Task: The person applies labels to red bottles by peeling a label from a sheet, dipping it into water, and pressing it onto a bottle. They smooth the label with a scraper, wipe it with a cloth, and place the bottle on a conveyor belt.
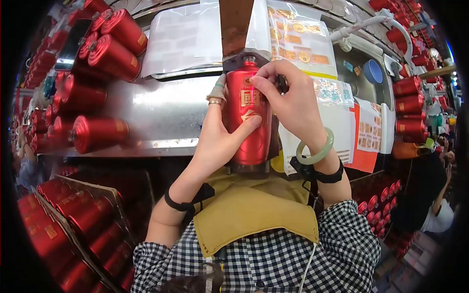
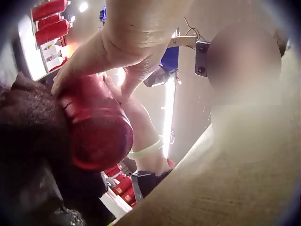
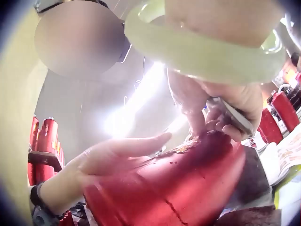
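Note:
A red bottle (image 1: 251, 146) with gold characters lies on a dark support, its neck pointing away from the body. My left hand (image 1: 218, 141) grips its left side, thumb across the front and a covering on one fingertip. Over the upper front, my right hand (image 1: 294, 97) has thumb and index fingertip together at a small gold emblem (image 1: 248, 80). A flat silvery tool (image 3: 230, 115) is held within the curled right fingers in the right wrist view. The left wrist view shows the bottle's base (image 2: 101, 141) below my left hand (image 2: 136, 42); whatever the right fingertips pinch is too small to tell.
Several red bottles (image 1: 113, 57) lie at the left of the metal table (image 1: 166, 110). Sheets of gold stickers (image 1: 300, 36) lie at the back right, beside a sink with a blue bowl (image 1: 373, 72). A brown upright post (image 1: 235, 24) stands beyond the bottle neck.

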The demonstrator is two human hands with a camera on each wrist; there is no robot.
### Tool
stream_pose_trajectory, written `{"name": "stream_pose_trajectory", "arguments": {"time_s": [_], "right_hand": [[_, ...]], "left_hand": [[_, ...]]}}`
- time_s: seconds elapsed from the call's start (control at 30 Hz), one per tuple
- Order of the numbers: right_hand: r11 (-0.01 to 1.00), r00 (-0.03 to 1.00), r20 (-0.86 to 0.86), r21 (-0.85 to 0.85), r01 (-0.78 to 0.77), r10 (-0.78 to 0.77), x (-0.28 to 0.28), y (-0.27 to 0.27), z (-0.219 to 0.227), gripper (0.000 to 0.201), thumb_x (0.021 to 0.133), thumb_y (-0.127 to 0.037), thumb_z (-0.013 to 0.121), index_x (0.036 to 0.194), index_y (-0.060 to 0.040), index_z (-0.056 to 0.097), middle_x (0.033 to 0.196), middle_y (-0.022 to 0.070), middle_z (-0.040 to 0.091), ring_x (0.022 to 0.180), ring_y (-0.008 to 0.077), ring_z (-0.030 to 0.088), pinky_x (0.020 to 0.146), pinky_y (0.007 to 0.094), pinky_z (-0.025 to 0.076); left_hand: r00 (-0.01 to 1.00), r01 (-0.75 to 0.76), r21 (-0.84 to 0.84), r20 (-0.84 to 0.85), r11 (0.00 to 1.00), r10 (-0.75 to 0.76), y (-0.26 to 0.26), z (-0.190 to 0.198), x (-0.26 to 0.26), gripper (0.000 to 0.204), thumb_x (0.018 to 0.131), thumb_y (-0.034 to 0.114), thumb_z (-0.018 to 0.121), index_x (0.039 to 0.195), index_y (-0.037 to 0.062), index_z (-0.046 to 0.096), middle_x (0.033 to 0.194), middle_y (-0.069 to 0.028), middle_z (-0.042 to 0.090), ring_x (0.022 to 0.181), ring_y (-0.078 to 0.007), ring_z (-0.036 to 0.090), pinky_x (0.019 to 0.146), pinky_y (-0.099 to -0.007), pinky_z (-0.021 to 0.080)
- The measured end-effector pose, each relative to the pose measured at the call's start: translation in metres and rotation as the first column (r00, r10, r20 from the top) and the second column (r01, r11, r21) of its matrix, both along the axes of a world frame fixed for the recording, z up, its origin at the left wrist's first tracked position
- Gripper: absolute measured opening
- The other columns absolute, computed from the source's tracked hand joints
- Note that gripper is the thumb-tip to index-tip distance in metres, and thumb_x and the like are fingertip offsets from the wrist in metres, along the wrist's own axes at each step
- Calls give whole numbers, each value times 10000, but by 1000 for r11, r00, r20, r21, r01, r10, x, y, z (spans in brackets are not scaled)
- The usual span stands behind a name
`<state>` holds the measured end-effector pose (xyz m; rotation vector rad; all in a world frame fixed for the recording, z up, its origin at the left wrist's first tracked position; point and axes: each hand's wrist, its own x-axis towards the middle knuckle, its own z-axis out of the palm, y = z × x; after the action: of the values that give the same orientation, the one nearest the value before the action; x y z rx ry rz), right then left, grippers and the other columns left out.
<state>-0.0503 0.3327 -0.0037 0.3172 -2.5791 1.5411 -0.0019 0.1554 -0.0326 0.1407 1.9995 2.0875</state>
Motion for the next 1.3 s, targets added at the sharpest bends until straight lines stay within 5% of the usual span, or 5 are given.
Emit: {"name": "stream_pose_trajectory", "arguments": {"time_s": [0.27,0.57,1.2,1.3], "right_hand": [[1000,999,42,12,15,-15,-1,-1,5,133,914,-110,755,970,-2,702,878,105,697,761,196,671,705,322,534],[999,997,64,0,33,-33,-1,0,3,139,915,-120,769,972,-10,705,865,78,694,755,164,653,701,303,528],[999,997,80,-40,27,-24,-3,-1,0,118,910,-105,767,972,-14,724,872,68,720,769,153,672,699,292,537],[999,995,95,-33,25,-22,-3,0,3,120,908,-106,771,971,-15,725,872,67,721,768,155,673,700,294,538]], "left_hand": [[999,-45,118,-7,992,46,2,-8,-2,926,944,114,771,1620,-44,159,1531,-198,446,1396,-267,502,1177,-419,408],[999,-30,182,37,983,24,4,-4,-1,904,955,13,708,1653,21,134,1513,-153,448,1386,-228,491,1157,-394,426],[996,-77,176,52,981,69,4,-7,-1,931,930,104,791,1621,-2,177,1491,-166,457,1352,-243,535,1122,-409,480],[996,-74,178,72,981,62,4,-7,0,905,941,17,732,1643,20,161,1511,-163,443,1389,-242,489,1149,-406,443]]}}
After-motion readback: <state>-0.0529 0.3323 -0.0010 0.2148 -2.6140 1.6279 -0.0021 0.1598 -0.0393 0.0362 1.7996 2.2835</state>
